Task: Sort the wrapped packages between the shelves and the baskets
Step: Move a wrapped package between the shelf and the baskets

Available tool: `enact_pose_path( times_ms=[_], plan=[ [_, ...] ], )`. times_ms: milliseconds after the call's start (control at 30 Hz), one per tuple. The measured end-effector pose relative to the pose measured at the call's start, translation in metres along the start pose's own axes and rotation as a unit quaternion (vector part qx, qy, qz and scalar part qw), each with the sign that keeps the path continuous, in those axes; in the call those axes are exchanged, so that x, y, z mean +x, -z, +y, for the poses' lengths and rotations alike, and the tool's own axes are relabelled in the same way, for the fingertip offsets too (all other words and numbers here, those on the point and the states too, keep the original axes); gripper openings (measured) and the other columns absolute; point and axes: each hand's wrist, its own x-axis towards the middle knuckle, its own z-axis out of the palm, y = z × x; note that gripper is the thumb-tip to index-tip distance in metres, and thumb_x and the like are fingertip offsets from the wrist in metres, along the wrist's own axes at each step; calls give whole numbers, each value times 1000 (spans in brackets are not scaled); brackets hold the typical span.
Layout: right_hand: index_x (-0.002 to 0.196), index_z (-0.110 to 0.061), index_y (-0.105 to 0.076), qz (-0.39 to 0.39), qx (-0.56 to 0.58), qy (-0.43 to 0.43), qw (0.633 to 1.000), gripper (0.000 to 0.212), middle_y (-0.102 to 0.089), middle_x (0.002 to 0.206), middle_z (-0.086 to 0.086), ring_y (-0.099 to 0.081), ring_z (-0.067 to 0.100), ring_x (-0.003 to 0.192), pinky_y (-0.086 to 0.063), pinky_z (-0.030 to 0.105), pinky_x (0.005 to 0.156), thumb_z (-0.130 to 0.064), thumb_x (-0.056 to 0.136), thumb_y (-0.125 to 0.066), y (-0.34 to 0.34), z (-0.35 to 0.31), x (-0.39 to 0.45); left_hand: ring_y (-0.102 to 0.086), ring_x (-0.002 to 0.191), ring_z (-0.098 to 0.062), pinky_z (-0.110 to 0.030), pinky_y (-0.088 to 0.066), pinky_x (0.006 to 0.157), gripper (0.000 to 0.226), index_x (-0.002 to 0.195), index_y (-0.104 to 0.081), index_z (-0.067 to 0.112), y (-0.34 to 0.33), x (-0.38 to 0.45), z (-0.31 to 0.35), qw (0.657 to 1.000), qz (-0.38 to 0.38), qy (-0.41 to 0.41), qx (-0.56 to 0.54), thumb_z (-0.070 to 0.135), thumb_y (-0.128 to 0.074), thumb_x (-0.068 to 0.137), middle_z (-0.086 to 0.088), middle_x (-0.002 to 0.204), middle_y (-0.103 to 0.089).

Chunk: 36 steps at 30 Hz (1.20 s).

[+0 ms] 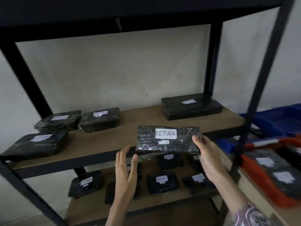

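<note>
Right hand (206, 158) grips right end of wrapped package (167, 139) labelled "RETURN", held in front of middle shelf (101, 144) edge. Left hand (126, 173) spread, fingers straight, just beside package's lower-left corner; contact unclear. Red basket (260, 181) at right holds packages.

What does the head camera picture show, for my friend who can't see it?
A person's right hand holds up a black wrapped package with a white label reading RETURN, while the left hand hovers open beside it. Behind it, a dark shelf rack holds more wrapped packages, and an orange basket with packages sits at right.
</note>
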Motion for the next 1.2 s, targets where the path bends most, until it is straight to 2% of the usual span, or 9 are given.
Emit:
enact_pose_path(
  times_ms=[167, 300, 400, 467, 633, 800, 900, 1000, 1200],
  plan=[
    [100, -10, -66, 101, -25, 9, 995, 16, -69, 108, 16, -63, 30, 104, -45, 43, 97, -19, 90, -58, 113, -15, -31, -44, 116, -4, -9, -34, 91, 67, 130, -44, 26, -73, -41, 34, 998, -64, 2, -30, 66, -31, 78, 8, 126, -47],
    [89, -13, -71, 152, -20, 11, 988, 14, -70, 106, 18, -63, 31, 102, -45, 45, 98, -25, 85, -64, 203, -27, -62, -45, 116, -1, -25, -37, 100, 46, 126, -43, 32, -137, -83, 65, 990, -130, 12, -49, 57, -37, 89, 12, 124, -47],
    [99, -14, -69, 181, -45, 8, 982, 61, -71, 105, 10, -65, 27, 103, -46, 43, 98, -56, 55, -77, 265, -34, -77, -43, 119, -1, -26, -36, 102, 56, 126, -42, 34, -181, -114, 84, 985, -160, 10, -61, 66, -32, 81, 11, 127, -46],
    [104, -13, -66, 202, -53, 4, 978, 71, -71, 105, 9, -65, 25, 103, -47, 41, 96, -59, 52, -77, 302, -38, -82, -43, 121, -5, -29, -37, 104, 63, 127, -43, 31, -208, -131, 96, 982, -174, 14, -68, 69, -30, 79, 9, 129, -46],
    [101, -13, -66, 258, -68, -9, 964, 18, -69, 106, 12, -63, 29, 104, -45, 41, 97, -24, 89, -60, 374, -48, -82, -42, 121, -7, -29, -34, 105, 45, 122, -39, 37, -275, -160, 122, 969, -236, 29, -64, 64, -35, 86, 11, 126, -45],
    [100, -10, -62, 321, -79, -10, 944, 13, -67, 92, 6, -62, 17, 81, -46, 25, 70, -18, 91, -56, 420, -62, -58, -38, 114, 3, -26, -31, 100, 54, 123, -38, 41, -340, -161, 143, 960, -277, -12, -42, 71, -26, 80, 33, 116, -39],
    [99, -13, -63, 343, -69, -17, 937, 12, -68, 97, 9, -64, 22, 86, -47, 31, 81, -19, 91, -56, 448, -68, -29, -33, 127, -7, -33, -29, 110, 53, 136, -32, 31, -385, -151, 146, 951, -308, -19, -3, 59, -32, 91, 16, 133, -36],
    [100, -13, -62, 360, -47, -24, 932, 12, -67, 99, 9, -63, 24, 90, -47, 35, 87, -19, 92, -55, 475, -73, 7, -30, 132, -12, -41, -24, 115, 65, 139, -29, 25, -428, -131, 151, 946, -320, -29, 32, 66, -26, 88, 10, 138, -33],
    [104, -10, -56, 395, -3, -39, 918, 17, -64, 94, 7, -62, 19, 79, -50, 35, 78, -22, 92, -56, 522, -80, 90, -28, 136, -17, -31, -23, 112, 61, 142, -29, 13, -516, -82, 159, 936, -348, -38, 38, 49, -37, 92, -5, 146, -33]
  ],
)
